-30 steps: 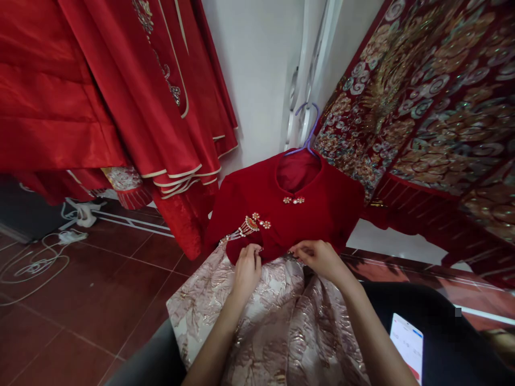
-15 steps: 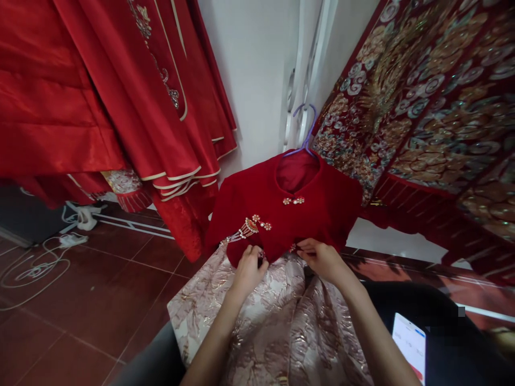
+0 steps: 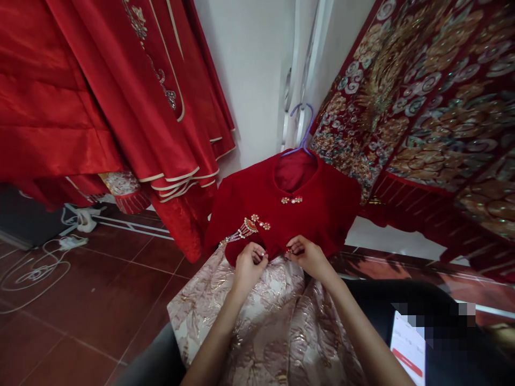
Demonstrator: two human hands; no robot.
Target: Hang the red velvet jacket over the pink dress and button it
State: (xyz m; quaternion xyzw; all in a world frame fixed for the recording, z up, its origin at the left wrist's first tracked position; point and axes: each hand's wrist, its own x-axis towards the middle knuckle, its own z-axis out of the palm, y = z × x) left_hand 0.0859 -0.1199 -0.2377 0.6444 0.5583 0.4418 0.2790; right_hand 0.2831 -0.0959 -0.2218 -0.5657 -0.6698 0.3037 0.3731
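A dark red velvet jacket on a purple hanger lies facing me, joined at the collar by a beaded flower clasp. Lower on its chest sits a fan-shaped brooch with bead strands. At the lower front edge my left hand is closed in a pinch on one half of a small beaded clasp. Opposite it, a short gap away, my right hand pinches the other beaded half. Both pinched pieces are largely covered by fingers. Under my forearms spreads pale pink-gold brocade fabric.
Red satin garments hang at the left. A heavily embroidered red garment hangs at the right. A phone lies on a black surface at lower right. White cable coils on the tiled floor.
My right hand has moved left, closer to my left hand, with its beaded clasp half. My left hand has stayed nearly in place. The view has shifted slightly.
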